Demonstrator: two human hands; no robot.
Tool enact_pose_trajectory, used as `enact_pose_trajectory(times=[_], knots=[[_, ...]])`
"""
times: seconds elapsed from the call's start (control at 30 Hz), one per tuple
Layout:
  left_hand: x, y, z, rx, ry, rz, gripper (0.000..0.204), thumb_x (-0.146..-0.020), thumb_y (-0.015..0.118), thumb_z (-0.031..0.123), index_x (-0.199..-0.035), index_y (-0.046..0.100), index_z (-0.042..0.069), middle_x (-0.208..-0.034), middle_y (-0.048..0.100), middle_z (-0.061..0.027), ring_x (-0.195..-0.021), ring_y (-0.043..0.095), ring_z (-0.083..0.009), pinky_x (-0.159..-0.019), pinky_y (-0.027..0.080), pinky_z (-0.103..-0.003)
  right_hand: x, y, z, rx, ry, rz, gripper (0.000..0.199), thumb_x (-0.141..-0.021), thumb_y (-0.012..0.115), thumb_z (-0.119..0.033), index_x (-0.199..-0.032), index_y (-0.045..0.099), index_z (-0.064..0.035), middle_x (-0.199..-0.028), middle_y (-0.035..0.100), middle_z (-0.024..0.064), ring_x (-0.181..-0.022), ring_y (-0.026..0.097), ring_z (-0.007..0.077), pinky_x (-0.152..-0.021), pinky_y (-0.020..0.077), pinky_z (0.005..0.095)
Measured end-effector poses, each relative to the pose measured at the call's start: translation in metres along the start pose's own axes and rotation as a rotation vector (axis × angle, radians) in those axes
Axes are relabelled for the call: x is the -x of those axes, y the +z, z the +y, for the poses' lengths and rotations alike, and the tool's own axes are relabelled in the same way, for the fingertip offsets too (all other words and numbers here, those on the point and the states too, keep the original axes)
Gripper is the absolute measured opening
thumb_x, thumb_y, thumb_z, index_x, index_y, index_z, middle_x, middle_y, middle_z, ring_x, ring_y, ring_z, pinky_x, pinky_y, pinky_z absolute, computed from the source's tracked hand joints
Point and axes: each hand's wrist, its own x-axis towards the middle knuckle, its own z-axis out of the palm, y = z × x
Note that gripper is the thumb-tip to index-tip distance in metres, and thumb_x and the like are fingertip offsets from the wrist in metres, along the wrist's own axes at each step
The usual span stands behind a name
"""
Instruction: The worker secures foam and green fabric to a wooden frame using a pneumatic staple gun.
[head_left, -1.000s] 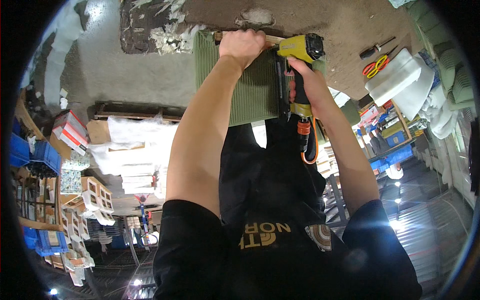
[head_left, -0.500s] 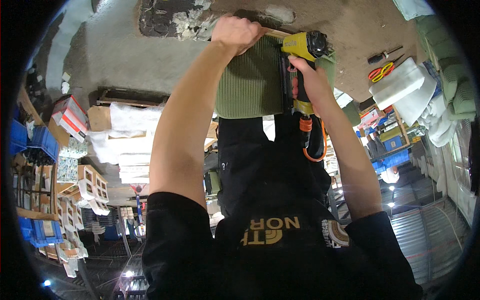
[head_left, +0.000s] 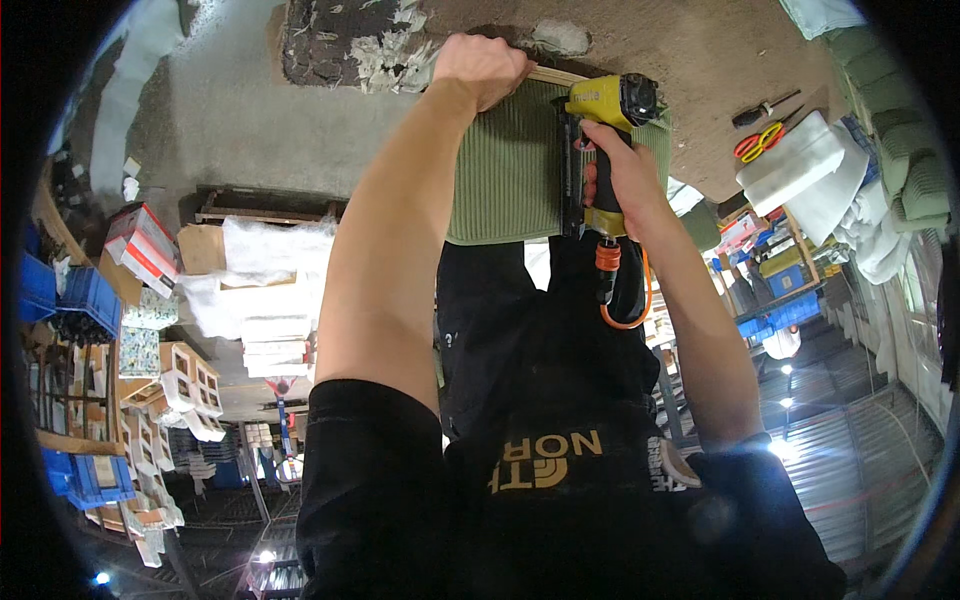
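A panel covered in ribbed green fabric (head_left: 505, 180) lies in front of my thighs, with a strip of bare wood along its far edge. My left hand (head_left: 483, 72) is closed over the far left part of that edge, its fingertips hidden. In my right hand (head_left: 628, 165) is a yellow and black pneumatic staple gun (head_left: 598, 100), gripped by its handle over the panel's right part. Its dark magazine runs toward me along the fabric. An orange air hose (head_left: 632, 323) loops from the coupling below the handle. Whether the gun's nose touches the panel I cannot tell.
Right of the panel, a screwdriver (head_left: 766, 109) and red-and-yellow scissors (head_left: 760, 142) lie on the brown surface, near white padding (head_left: 790, 168). Green cushions (head_left: 905, 150) are stacked at the far right. Blue bins (head_left: 90, 285) and a red-and-white box (head_left: 143, 243) stand at left.
My left forearm has swung slightly to the right, and the panel's left edge shows a little farther right. Both hands keep their grips; the staple gun has barely shifted.
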Motion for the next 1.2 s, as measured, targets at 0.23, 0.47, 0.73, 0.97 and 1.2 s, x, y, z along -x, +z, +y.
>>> enact_pose_trajectory(times=[0.23,0.47,0.73,0.97,1.2], knots=[[0.002,0.011,0.0,0.006,0.026,0.116,0.039,-0.099,0.042,0.04,-0.091,0.071,0.016,-0.093,0.072,-0.0081,-0.089,0.07,-0.0257,-0.08,0.05,-0.041,0.01,0.034,-0.011,-0.116,0.021,-0.002,0.041,-0.08,0.071,-0.04,-0.083,0.061,-0.0013,-0.064,0.056,0.0053,-0.05,0.054,0.0154,-0.046,0.0454,0.0309],[0.013,0.017,-0.014,0.018,-0.107,0.53,0.026,-0.095,0.05,0.038,-0.096,0.066,0.018,-0.096,0.068,-0.0027,-0.103,0.062,-0.0219,-0.089,0.042,-0.037,0.017,0.057,-0.017,-0.086,0.007,-0.058,0.041,-0.079,0.07,-0.042,-0.081,0.06,-0.0024,-0.065,0.056,0.0057,-0.051,0.055,0.0157,-0.047,0.0455,0.0313],[0.075,0.044,-0.021,0.902,-0.41,0.402,0.086,-0.078,0.074,0.04,-0.144,0.032,0.004,-0.129,0.044,-0.0319,-0.121,0.047,-0.0457,-0.101,0.041,-0.046,0.018,0.056,-0.022,-0.034,-0.03,-0.097,0.042,-0.08,0.068,-0.044,-0.085,0.06,-0.0034,-0.062,0.054,0.0038,-0.051,0.054,0.0155,-0.05,0.0464,0.0306],[0.056,0.041,-0.017,0.913,-0.597,0.302,0.074,-0.076,0.074,0.042,-0.137,0.041,0.015,-0.13,0.044,-0.0284,-0.116,0.051,-0.0424,-0.099,0.044,-0.045,0.018,0.057,-0.024,-0.042,-0.025,-0.119,0.044,-0.083,0.065,-0.048,-0.093,0.061,-0.0053,-0.061,0.052,0.0013,-0.05,0.052,0.012,-0.049,0.0457,0.0282],[0.058,0.048,-0.018,0.871,-0.525,0.472,0.062,-0.081,0.07,0.038,-0.133,0.048,0.015,-0.117,0.054,-0.0252,-0.109,0.054,-0.0403,-0.095,0.045,-0.044,0.027,0.065,-0.028,-0.008,-0.003,-0.122,0.042,-0.083,0.064,-0.048,-0.09,0.06,-0.0062,-0.061,0.052,0.0017,-0.049,0.052,0.0134,-0.05,0.0452,0.0279]])
